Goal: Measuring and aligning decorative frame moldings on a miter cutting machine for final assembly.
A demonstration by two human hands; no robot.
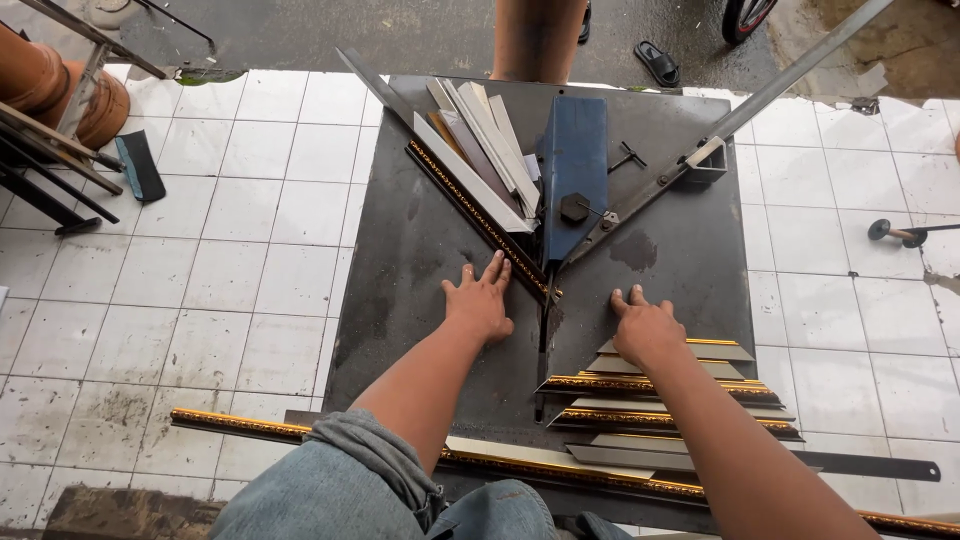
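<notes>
While cut pieces point(670, 400) are lying stacked at the near right of the steel plate point(420, 240), both hands are pressing flat, fingers spread: the left hand point(482, 303) touching the gilt moulding point(480, 218), the right hand point(645, 328) resting on the stack. White tiles point(240, 240) are surrounding the plate.

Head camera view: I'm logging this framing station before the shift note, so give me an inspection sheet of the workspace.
Surface: dark metal plate lying on white floor tiles.
Job's things: gold-edged moulding strip lies diagonally in the V-shaped guide; blue block at its centre; cut moulding pieces stacked at right.
Clutter: pale offcuts piled beside the strip; long moulding length near the knees.
Grippers: left hand flat on the plate, fingertips at the strip; right hand resting on the stacked pieces.
Cables: nothing seen.
Surroundings: a sandal and another person's leg beyond the plate; clay pots at left.
</notes>
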